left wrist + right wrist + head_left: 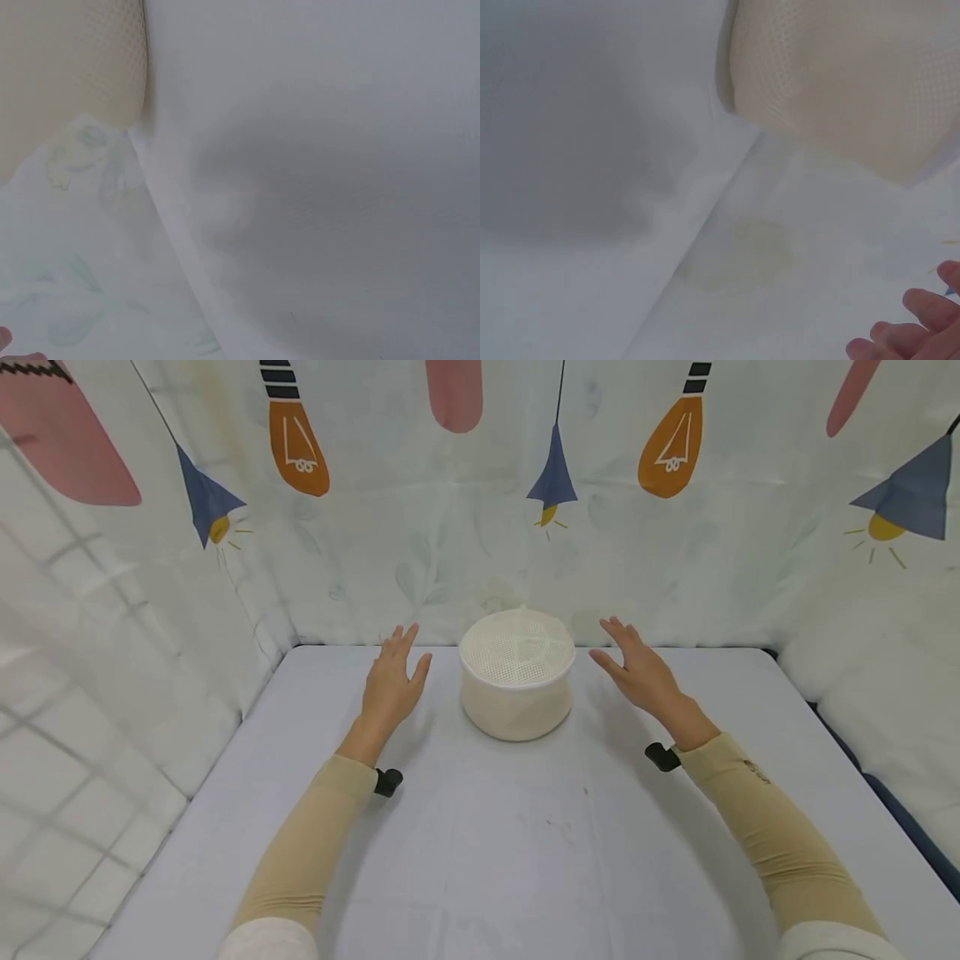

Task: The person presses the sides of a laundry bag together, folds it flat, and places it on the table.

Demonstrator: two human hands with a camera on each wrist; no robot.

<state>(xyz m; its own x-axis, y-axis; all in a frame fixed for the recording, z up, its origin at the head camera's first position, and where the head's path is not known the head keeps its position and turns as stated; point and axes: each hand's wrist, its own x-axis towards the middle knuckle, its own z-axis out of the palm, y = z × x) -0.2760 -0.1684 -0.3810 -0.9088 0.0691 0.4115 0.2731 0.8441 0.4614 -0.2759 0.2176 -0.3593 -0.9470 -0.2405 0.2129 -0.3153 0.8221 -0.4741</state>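
A round, cream-coloured mesh bag (pixel 517 677) with a white rim and a perforated top stands upright near the table's far edge. To its left my left hand (pixel 392 681) hovers with straight fingers, the thumb spread towards the bag but apart from it. On the other side my right hand (pixel 637 668) is held up likewise, fingers extended and holding nothing. The left wrist view shows part of the mesh bag (pixel 67 60) at upper left, with mere fingertips at the lower left corner. Fingers (pixel 930 307) of the right hand appear below the mesh bag (pixel 840 82) in the right wrist view.
The white-covered table (pixel 510 860) extends towards me. Behind it hangs a pale curtain (pixel 465 527) printed with lamps and bulbs, close behind the bag. A sheer curtain over a grid (pixel 90 718) borders the left, and white fabric (pixel 892 693) the right.
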